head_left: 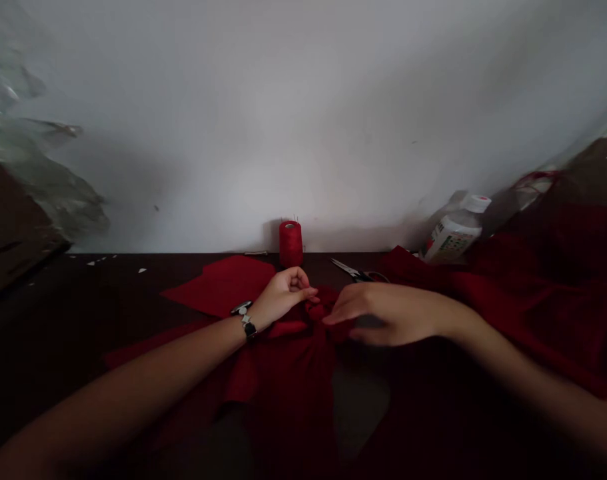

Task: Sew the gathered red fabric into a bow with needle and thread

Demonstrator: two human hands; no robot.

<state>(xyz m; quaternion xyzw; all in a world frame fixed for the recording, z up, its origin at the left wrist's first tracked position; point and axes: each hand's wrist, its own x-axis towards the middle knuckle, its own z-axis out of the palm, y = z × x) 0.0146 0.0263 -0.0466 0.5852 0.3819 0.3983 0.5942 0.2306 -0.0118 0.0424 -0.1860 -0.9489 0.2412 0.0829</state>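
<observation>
Gathered red cloth [298, 373] lies in front of me, bunched into a knot-like fold at its top. My left hand [283, 293], with a watch and bracelet at the wrist, is closed in a pinch at the left edge of that bunch. From the right, my right hand [388, 310] reaches to the same bunch, its forefinger stretched against the cloth and its thumb apart below. Its fingertips are slightly blurred, and I see nothing held between them. Behind the hands stands a red thread cone [290, 243] with needles sticking up from its top.
Scissors [350, 269] lie partly open behind my right hand. A flat red cloth piece [228, 283] is at the left. A white-capped bottle [456, 233] leans by the wall, beside heaped red cloth [538, 287]. Clear plastic [53, 180] hangs at the far left. White scraps dot the dark table.
</observation>
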